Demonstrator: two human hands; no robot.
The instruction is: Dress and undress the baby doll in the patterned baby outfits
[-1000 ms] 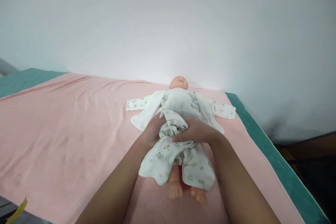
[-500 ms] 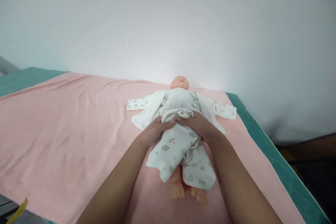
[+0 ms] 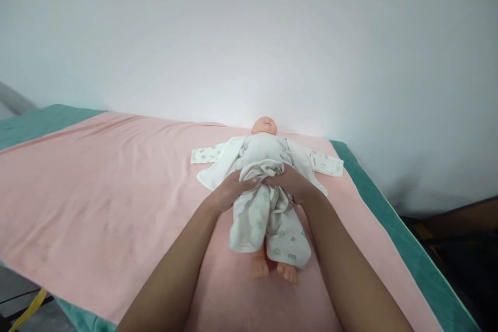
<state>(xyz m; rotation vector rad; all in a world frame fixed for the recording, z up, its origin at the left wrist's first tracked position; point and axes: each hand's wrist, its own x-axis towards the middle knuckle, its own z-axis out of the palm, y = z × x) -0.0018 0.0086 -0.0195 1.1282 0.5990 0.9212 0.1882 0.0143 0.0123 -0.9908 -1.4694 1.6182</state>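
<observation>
Printed trousers (image 3: 249, 223) cover the doll's (image 3: 264, 125) near half, waist (image 3: 252, 170) seemingly clasped by my left hand (image 3: 229, 191) and right hand (image 3: 294, 184), both curled.

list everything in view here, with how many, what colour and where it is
pants: 1, white with small prints, over the doll's legs, feet showing below
doll: 1, pinkish head and feet, lying on the blanket
jacket: 1, white, printed sleeves, spread out at both sides of the doll
blanket: 1, pink, under the doll
sheet: apparently 1, green, showing around the blanket
wall: 1, whitish grey, behind
strap: 1, yellow, lower left corner
dark shapes: count unclear, brown and black, right edge
left hand: 1, bare, gripping the pants' waist
right hand: 1, bare, gripping it too
</observation>
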